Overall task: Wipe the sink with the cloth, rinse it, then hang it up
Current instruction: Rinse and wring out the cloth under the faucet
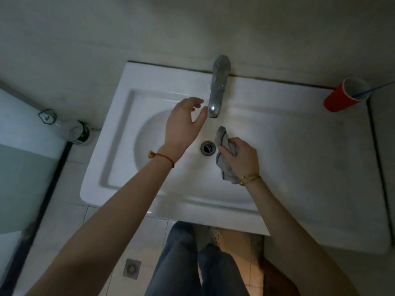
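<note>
A white rectangular sink (119, 146) fills the middle of the head view, with a round drain (207, 148) in its basin. A chrome tap (218, 90) reaches out from the back wall over the basin. My right hand (240, 155) is closed around a crumpled grey cloth (222, 137), just right of the drain; cloth ends stick out above and below the fist. My left hand (183, 124) hovers over the basin with fingers spread, its thumb close to the tap's spout, touching nothing that I can make out.
A red cup (339, 99) with a blue toothbrush in it stands on the sink's back right corner. A glass bottle (72, 129) sits on the floor at the left by a glass partition. A floor drain (131, 268) lies below the sink's front edge.
</note>
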Demonstrator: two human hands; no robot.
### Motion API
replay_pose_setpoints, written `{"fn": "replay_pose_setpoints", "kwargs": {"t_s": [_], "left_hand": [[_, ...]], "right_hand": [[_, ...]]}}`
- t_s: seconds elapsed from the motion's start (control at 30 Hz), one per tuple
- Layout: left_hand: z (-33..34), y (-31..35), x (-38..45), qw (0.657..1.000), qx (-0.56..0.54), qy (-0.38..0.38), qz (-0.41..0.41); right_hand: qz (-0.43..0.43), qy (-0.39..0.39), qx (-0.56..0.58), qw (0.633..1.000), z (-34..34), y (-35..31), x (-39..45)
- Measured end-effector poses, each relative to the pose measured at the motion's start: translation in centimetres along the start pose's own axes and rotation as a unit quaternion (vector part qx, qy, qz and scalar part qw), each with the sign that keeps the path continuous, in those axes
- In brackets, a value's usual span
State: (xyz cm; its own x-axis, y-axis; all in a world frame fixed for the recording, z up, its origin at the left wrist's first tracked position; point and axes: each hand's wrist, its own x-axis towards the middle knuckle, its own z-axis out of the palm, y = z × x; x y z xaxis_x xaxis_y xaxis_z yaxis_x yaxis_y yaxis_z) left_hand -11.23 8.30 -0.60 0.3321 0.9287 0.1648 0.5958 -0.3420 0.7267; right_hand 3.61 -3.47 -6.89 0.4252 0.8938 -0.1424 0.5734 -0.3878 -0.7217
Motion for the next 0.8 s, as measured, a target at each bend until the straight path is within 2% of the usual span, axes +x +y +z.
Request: {"fn": "replay_pose_setpoints", "kwargs": {"t_s": [0.17, 0.37, 0.8], "left_hand": [[1.3, 0.6, 5.8, 0.995, -0.073, -0.065, -0.017], [1.4, 0.2, 7.3, 0.978, -0.154, -0.137, 0.018], [1.5, 0.7, 8.7, 0.971, -0.206, -0.123, 0.019]], "right_hand": [[0.054, 0.012, 0.070, 0.996, 1.6, -1.7, 3.1], [0.087, 0.048, 0.115, 0.988, 3.4, -2.1, 4.5], [0.054, 0.047, 0.116, 0.991, 5.3, -2.2, 6.1]]}}
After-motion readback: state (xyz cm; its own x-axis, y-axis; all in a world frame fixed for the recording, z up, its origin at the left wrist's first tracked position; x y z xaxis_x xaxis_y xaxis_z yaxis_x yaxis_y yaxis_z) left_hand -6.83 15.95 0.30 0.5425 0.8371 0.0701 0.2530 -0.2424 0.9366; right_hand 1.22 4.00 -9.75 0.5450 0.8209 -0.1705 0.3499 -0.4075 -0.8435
